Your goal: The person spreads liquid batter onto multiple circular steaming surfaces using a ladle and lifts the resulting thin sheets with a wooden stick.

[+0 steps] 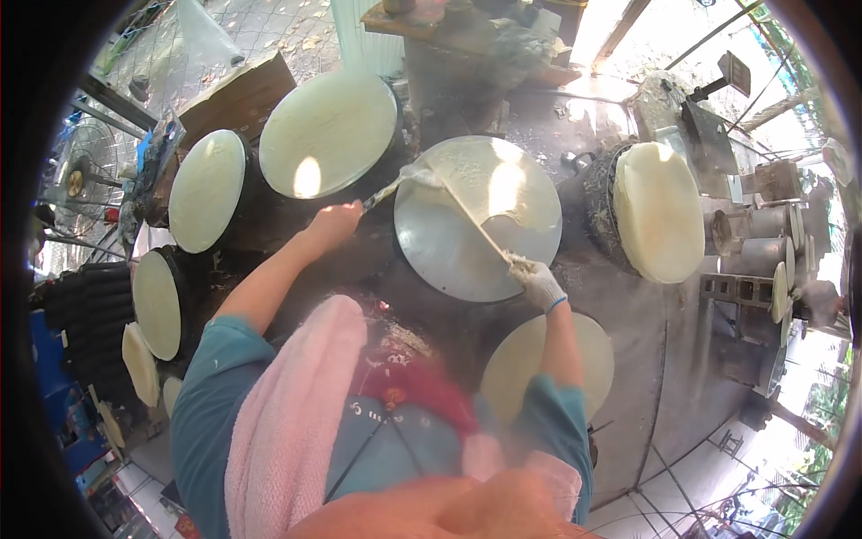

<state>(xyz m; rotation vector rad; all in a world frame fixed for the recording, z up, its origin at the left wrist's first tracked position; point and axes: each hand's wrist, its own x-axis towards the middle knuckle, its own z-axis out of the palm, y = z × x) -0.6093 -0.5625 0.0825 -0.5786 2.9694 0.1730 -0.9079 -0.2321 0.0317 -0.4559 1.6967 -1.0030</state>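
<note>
Before me is a round metal griddle, bare grey on its near side and coated with a thin cream-coloured layer toward its far side. My left hand is closed on the dark handle of a batter-smeared tool, whose end reaches the griddle's upper left; its exact kind is unclear. In a white knit glove, my right hand grips a thin stick slanting over the griddle. The stick's far end meets the smeared tool near a pale lump.
Large pale-topped round griddles stand at the left, far left and near right. A stack of pale round sheets sits on a round stand at right. A cardboard box and a cluttered table are behind.
</note>
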